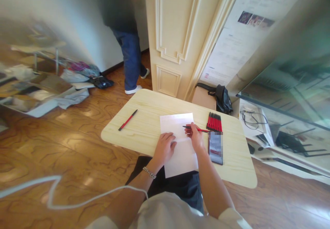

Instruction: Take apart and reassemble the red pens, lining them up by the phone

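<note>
A white sheet of paper [177, 126] lies on a small pale wooden table [144, 119]. My left hand [165, 146] rests on the sheet's left part with its fingers curled down, pressing it flat. My right hand [195, 136] is closed on a red pen [197, 129] with a black tip that points left over the paper. Just right of that hand lies a row of several red and black pens [214, 122]. Below them is a dark flat box [216, 148]. One more red pen [128, 119] lies alone on the table's left part.
Another person in blue jeans [131, 57] stands at the back beside a cream door panel [175, 33]. A black bag [223, 98] sits on a cardboard box behind the table. Clothes and clutter lie on the wooden floor at left; a glass-fronted unit stands at right.
</note>
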Demonstrator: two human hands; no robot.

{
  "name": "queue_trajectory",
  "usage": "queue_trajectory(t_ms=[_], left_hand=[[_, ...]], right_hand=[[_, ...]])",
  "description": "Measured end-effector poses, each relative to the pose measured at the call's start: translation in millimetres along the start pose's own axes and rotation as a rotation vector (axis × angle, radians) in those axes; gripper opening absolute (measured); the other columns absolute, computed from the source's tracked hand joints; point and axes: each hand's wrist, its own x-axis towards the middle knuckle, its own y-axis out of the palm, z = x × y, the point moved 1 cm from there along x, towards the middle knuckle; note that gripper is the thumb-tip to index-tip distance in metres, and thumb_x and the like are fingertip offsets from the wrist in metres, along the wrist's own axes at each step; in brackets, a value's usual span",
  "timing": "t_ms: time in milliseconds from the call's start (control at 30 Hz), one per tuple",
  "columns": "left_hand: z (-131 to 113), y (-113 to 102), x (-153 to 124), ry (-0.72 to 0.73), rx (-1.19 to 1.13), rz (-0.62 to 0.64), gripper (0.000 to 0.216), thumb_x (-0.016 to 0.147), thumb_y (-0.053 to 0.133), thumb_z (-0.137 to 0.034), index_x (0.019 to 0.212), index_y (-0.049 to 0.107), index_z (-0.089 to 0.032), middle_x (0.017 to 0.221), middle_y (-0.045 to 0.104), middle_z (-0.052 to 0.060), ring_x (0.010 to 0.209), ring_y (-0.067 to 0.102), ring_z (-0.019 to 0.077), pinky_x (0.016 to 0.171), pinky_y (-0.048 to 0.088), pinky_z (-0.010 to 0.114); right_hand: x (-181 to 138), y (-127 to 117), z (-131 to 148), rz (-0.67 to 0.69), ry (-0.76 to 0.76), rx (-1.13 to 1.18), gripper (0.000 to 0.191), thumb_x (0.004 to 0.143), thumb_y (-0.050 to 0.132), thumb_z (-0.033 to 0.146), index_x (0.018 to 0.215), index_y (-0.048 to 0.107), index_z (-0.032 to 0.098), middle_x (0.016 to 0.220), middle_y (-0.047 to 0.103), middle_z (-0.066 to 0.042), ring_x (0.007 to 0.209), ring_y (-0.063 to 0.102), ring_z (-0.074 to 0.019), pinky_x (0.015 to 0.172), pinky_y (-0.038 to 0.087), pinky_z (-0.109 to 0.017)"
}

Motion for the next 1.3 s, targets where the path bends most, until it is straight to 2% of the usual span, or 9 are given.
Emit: queue_trajectory(t_ms=[100,233,367,433,533,700,933,1067,1300], left_hand=[[0,-1,0,0.002,-0.004,0.002,0.018,0.083,0.059,-0.017,0.101,0.064,-0.02,0.114,0.062,0.008,0.11,0.05,0.0258,0.099,0.041,0.045],[0,-1,0,0.0,-0.004,0.007,0.017,0.083,0.059,-0.017,0.099,0.064,-0.02,0.114,0.062,0.008,0.11,0.049,0.025,0.1,0.041,0.044],[0,-2,-1,0.003,-0.013,0.005,0.018,0.083,0.058,-0.017,0.1,0.064,-0.02,0.114,0.062,0.007,0.11,0.05,0.0249,0.1,0.041,0.044],[0,-2,-1,0.003,-0.019,-0.002,0.017,0.083,0.058,-0.017,0.099,0.064,-0.02,0.114,0.062,0.007,0.11,0.05,0.0251,0.1,0.041,0.044],[0,-1,-1,0.002,-0.022,-0.009,0.017,0.083,0.059,-0.017,0.099,0.064,-0.02,0.113,0.062,0.007,0.11,0.05,0.0249,0.099,0.042,0.044],[0,-1,-1,-0.003,-0.018,-0.004,0.017,0.083,0.059,-0.017,0.099,0.064,-0.021,0.113,0.062,0.007,0.11,0.051,0.0258,0.099,0.042,0.045],[0,-1,-1,-0.003,-0.012,0.002,0.017,0.084,0.057,-0.018,0.099,0.064,-0.021,0.114,0.062,0.007,0.11,0.051,0.0265,0.099,0.042,0.047],[-1,-2,0,-0.008,-0.012,0.003,0.017,0.083,0.058,-0.018,0.099,0.064,-0.021,0.114,0.062,0.007,0.11,0.051,0.0266,0.099,0.042,0.047],[0,-4,-1,0.011,-0.016,0.021,0.018,0.082,0.06,-0.016,0.099,0.064,-0.021,0.113,0.062,0.007,0.108,0.051,0.0248,0.1,0.041,0.045]], right_hand=[[2,0,6,-0.032,0.02,0.115,0.057,0.081,0.047,0.067,0.075,0.069,0.015,0.066,0.067,-0.007,0.063,0.061,-0.0155,0.058,0.047,-0.027],[3,2,19,-0.023,-0.074,0.294,0.043,0.082,0.057,0.054,0.067,0.065,0.015,0.078,0.068,-0.008,0.078,0.063,-0.0165,0.069,0.049,-0.028],[2,-2,31,0.038,-0.078,0.486,0.026,0.079,0.067,0.044,0.082,0.063,0.019,0.067,0.059,0.002,0.052,0.05,-0.0072,0.046,0.038,-0.02],[1,-6,36,0.114,-0.008,0.585,0.035,0.079,0.061,0.056,0.081,0.06,0.021,0.057,0.049,0.005,0.043,0.038,-0.0061,0.039,0.03,-0.02],[-1,-14,42,0.239,0.118,0.664,0.054,0.075,0.046,0.074,0.07,0.055,0.021,0.053,0.04,0.005,0.042,0.035,-0.0083,0.039,0.03,-0.022],[-3,-23,41,0.259,0.167,0.708,0.056,0.079,0.043,0.069,0.052,0.04,0.02,0.045,0.03,0.005,0.042,0.031,-0.0096,0.041,0.03,-0.023],[-5,-22,47,0.137,0.117,0.515,0.064,0.074,0.035,0.079,0.048,0.037,0.021,0.043,0.027,0.005,0.04,0.028,-0.0094,0.04,0.03,-0.023],[-7,-23,49,0.089,0.082,0.434,0.057,0.078,0.038,0.071,0.05,0.041,0.022,0.044,0.026,0.005,0.041,0.027,-0.0101,0.04,0.029,-0.023],[-10,-28,53,0.076,0.048,0.49,0.063,0.072,0.036,0.082,0.058,0.049,0.022,0.047,0.031,0.006,0.04,0.027,-0.0089,0.038,0.024,-0.022]])
